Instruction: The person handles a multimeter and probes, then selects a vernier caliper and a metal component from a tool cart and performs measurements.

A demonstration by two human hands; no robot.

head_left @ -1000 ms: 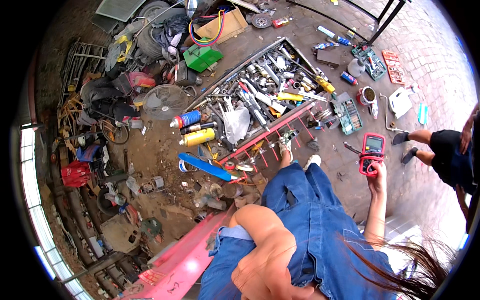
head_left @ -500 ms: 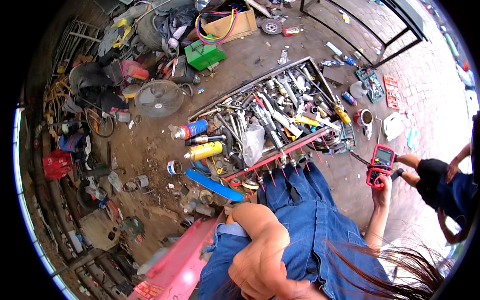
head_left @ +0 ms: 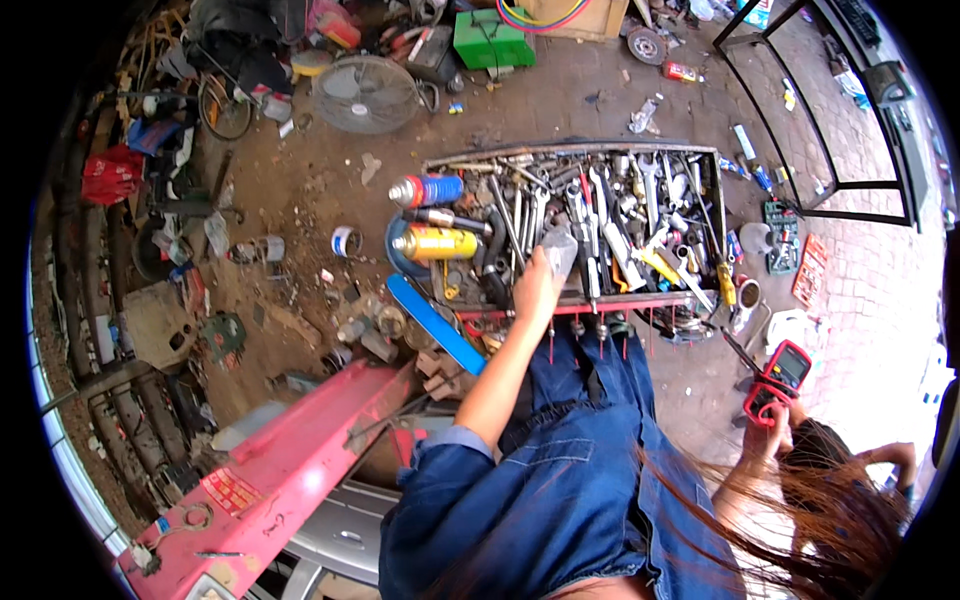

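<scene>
My left hand (head_left: pixel 536 282) reaches into the metal tool tray (head_left: pixel 718 180), its fingers closed on a crumpled clear plastic bag (head_left: pixel 558 250). Wrenches (head_left: pixel 650 185), sockets and other tools fill the tray around it. Just left of the hand are a yellow spray can (head_left: pixel 440 241) and a blue-and-red can (head_left: pixel 432 191). My right hand (head_left: pixel 763 435), partly behind loose hair, grips a red multimeter (head_left: pixel 778 372) out to the right of the tray. A long blue strip (head_left: pixel 437 322) lies below the cans.
A pink metal beam (head_left: pixel 285 450) runs at lower left. A black frame (head_left: pixel 840 185) stands at upper right near open tool cases (head_left: pixel 782 235). A floor fan (head_left: pixel 365 92), green box (head_left: pixel 493 38) and scrap lie beyond the tray. Another person (head_left: pixel 895 460) is at lower right.
My left arm has swung from near my body up into the tray, onto the plastic bag. The view has turned, so the tray appears squarer. The multimeter sits lower in view.
</scene>
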